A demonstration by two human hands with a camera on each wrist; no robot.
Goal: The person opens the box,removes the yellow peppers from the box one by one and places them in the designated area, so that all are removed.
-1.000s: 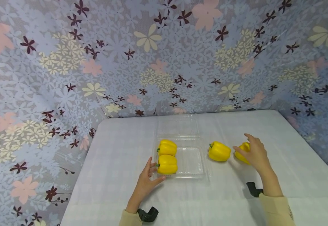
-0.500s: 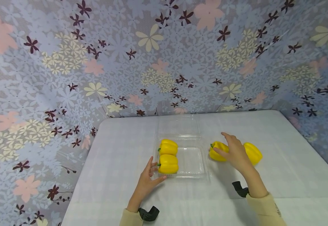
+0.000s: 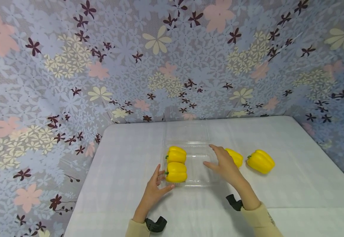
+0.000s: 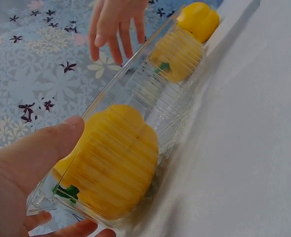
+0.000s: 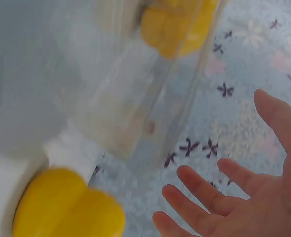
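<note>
A clear plastic clamshell container (image 3: 200,171) lies on the table, its lid (image 3: 186,131) folded back toward the wall. Two yellow bell peppers, one behind (image 3: 176,154) and one in front (image 3: 176,172), fill its left side. My left hand (image 3: 152,190) holds the front left corner; in the left wrist view the thumb (image 4: 56,140) lies along the wall, fingertips round the end. Over the container's right edge is my right hand (image 3: 226,167), fingers spread and holding nothing. A third bell pepper (image 3: 235,158) is partly hidden behind it; a fourth bell pepper (image 3: 261,161) lies farther right.
The table (image 3: 124,148) wears a pale cloth and meets a flower-patterned fabric wall (image 3: 124,65) at the back. The same fabric hangs along the right side. Black wrist mounts (image 3: 156,224) sit on both forearms.
My right hand has travelled left, from the far right pepper past the nearer one to the container's right edge, without carrying anything. The left hand stays at the corner; the peppers lie as before.
</note>
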